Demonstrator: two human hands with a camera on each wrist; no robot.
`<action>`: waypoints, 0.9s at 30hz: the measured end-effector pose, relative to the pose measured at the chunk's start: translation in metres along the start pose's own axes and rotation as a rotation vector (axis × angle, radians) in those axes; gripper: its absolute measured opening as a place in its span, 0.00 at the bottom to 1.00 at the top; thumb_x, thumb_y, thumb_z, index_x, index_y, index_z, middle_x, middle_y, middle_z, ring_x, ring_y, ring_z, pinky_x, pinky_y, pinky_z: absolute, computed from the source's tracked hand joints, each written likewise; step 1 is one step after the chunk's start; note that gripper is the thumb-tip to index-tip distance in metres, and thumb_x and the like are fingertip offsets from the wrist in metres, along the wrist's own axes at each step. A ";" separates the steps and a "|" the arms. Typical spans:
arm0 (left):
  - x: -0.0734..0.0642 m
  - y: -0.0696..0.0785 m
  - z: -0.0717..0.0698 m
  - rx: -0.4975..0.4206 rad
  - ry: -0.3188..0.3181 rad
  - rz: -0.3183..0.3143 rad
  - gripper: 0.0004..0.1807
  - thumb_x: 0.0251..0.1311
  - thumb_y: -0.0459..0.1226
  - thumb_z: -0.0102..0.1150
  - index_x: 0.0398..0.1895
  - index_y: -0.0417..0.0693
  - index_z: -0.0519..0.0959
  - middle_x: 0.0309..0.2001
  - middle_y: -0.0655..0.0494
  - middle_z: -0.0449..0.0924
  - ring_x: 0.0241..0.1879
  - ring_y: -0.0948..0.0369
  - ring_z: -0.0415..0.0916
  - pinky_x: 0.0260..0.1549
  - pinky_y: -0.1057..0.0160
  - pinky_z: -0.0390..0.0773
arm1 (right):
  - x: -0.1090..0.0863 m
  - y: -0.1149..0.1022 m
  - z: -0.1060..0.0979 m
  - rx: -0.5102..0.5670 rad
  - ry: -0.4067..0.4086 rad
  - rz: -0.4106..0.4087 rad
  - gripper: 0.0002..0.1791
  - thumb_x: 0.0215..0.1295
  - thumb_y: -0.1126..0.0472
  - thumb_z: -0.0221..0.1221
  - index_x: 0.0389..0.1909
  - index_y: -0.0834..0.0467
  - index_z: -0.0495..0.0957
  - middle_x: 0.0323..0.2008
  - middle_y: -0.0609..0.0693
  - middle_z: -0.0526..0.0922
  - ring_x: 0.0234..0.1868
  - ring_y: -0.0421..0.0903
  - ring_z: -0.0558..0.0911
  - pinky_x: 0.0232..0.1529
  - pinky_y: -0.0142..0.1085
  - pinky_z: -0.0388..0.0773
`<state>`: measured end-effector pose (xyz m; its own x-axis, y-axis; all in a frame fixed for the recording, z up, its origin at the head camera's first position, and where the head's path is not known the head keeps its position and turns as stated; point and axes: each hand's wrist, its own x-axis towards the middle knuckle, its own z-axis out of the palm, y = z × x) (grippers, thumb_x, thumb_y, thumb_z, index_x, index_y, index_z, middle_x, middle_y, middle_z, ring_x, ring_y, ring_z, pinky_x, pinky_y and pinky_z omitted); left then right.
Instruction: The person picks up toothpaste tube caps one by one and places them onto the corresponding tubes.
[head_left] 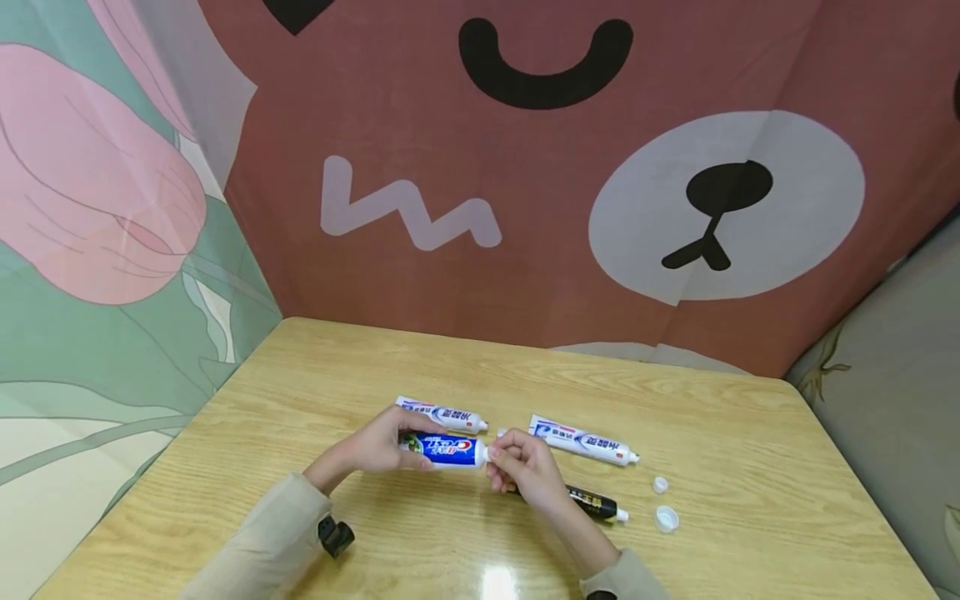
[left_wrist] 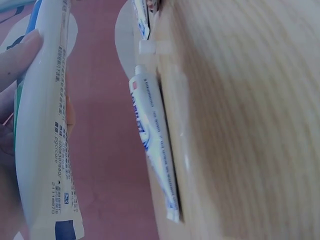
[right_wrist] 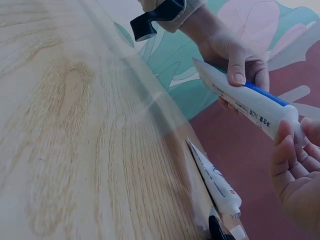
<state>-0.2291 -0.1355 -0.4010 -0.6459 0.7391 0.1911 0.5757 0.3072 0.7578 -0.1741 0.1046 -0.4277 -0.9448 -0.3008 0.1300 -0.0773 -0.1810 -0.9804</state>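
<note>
My left hand grips the body of a blue and white toothpaste tube, held level above the table with its capped end toward the right. With thumb and fingertips, my right hand pinches the white cap at that end. Printed text on the tube's white back faces the left wrist camera. Just behind lies a white toothpaste tube, partly covered by the left hand in the head view. A black toothpaste tube lies under the right forearm, which hides part of it.
A second white toothpaste tube lies behind the right hand, its bare nozzle to the right. Toward the table's right side sit a small white cap and a wider one. Another white cap stands near the first white tube's nozzle.
</note>
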 end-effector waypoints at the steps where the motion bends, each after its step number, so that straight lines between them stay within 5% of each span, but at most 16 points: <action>1: 0.000 0.000 -0.001 -0.001 -0.002 0.000 0.20 0.46 0.32 0.68 0.46 0.38 0.79 0.42 0.50 0.81 0.36 0.65 0.75 0.35 0.66 0.76 | 0.000 0.000 0.000 -0.002 -0.008 -0.008 0.13 0.62 0.69 0.52 0.33 0.79 0.64 0.18 0.46 0.77 0.16 0.36 0.74 0.19 0.24 0.71; 9: -0.001 0.004 -0.009 0.046 0.002 -0.025 0.20 0.45 0.32 0.69 0.45 0.40 0.80 0.43 0.50 0.80 0.39 0.63 0.75 0.38 0.65 0.75 | 0.002 -0.002 -0.003 -0.108 0.003 -0.022 0.15 0.68 0.65 0.46 0.40 0.78 0.67 0.22 0.55 0.77 0.19 0.39 0.76 0.21 0.30 0.75; 17: -0.004 -0.011 -0.008 0.133 -0.026 -0.108 0.20 0.45 0.34 0.68 0.46 0.41 0.80 0.44 0.52 0.80 0.43 0.61 0.75 0.44 0.62 0.73 | 0.002 -0.004 -0.020 -0.149 0.080 0.041 0.18 0.70 0.62 0.45 0.45 0.77 0.67 0.22 0.57 0.76 0.19 0.40 0.76 0.22 0.31 0.75; 27: 0.000 -0.034 0.004 0.211 -0.120 -0.105 0.20 0.47 0.36 0.68 0.46 0.40 0.79 0.43 0.54 0.80 0.44 0.62 0.75 0.47 0.60 0.72 | -0.003 -0.003 -0.030 -0.227 -0.002 0.052 0.17 0.69 0.64 0.47 0.45 0.78 0.68 0.24 0.62 0.77 0.21 0.42 0.76 0.23 0.31 0.76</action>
<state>-0.2469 -0.1434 -0.4287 -0.6507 0.7586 0.0338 0.6088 0.4946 0.6202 -0.1809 0.1336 -0.4298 -0.9489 -0.3057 0.0787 -0.0985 0.0498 -0.9939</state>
